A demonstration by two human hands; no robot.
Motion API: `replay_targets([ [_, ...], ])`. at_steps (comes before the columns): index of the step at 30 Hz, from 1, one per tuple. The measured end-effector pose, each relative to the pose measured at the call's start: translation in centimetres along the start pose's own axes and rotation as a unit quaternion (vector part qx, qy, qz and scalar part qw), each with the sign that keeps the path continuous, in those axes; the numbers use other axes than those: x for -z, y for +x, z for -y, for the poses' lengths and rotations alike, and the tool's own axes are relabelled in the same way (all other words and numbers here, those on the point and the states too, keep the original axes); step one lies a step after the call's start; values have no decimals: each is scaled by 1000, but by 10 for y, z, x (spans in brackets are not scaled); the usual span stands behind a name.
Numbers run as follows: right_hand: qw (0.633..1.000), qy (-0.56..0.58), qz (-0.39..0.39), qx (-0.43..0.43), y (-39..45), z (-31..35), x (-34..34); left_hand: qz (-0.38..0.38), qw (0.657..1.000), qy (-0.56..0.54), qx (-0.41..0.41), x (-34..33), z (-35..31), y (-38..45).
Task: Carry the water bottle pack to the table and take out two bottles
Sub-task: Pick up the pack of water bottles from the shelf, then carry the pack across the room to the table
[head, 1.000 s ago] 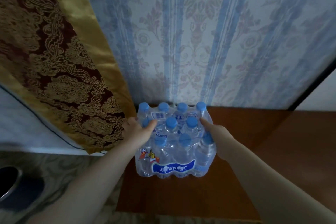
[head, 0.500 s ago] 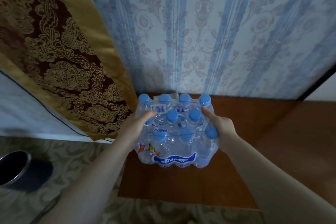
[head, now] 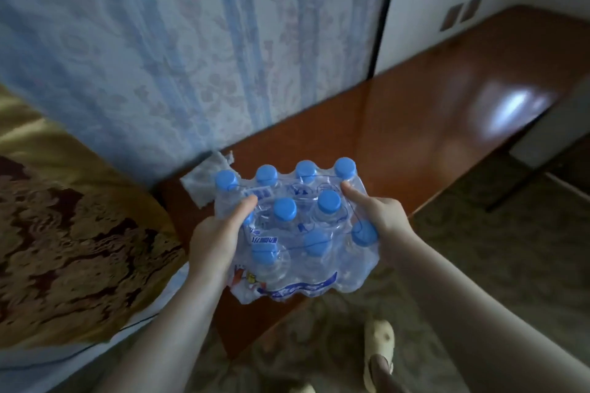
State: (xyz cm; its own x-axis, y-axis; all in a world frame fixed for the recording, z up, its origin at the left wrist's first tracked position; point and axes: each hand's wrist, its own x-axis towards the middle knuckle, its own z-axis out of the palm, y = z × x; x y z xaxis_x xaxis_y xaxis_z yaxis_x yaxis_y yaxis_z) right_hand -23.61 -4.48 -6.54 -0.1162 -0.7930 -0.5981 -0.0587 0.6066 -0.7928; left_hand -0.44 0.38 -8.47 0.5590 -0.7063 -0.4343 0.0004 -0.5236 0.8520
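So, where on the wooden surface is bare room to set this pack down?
The long wooden surface is bare to the right, from the pack to the far corner with the glare. Crowded only at its left end: a crumpled wrapper lies by the curtain.

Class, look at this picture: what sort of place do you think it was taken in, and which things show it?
Probably a bedroom or hotel room: patterned wallpaper, a bed with a gold and maroon cover, a long wooden table along the wall.
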Motion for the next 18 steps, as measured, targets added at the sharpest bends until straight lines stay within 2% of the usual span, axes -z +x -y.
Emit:
replay_targets([
  [8,980,110,-165,-6,-62,-70,81,180,978,87,-55,-52,-7,-59],
  [14,924,243,-293,-31,-102,-138,167,328,932,129,-86,-135,4,-116],
  [18,879,301,-369,-39,-139,-186,232,423,889,160,-70,-202,25,-173],
])
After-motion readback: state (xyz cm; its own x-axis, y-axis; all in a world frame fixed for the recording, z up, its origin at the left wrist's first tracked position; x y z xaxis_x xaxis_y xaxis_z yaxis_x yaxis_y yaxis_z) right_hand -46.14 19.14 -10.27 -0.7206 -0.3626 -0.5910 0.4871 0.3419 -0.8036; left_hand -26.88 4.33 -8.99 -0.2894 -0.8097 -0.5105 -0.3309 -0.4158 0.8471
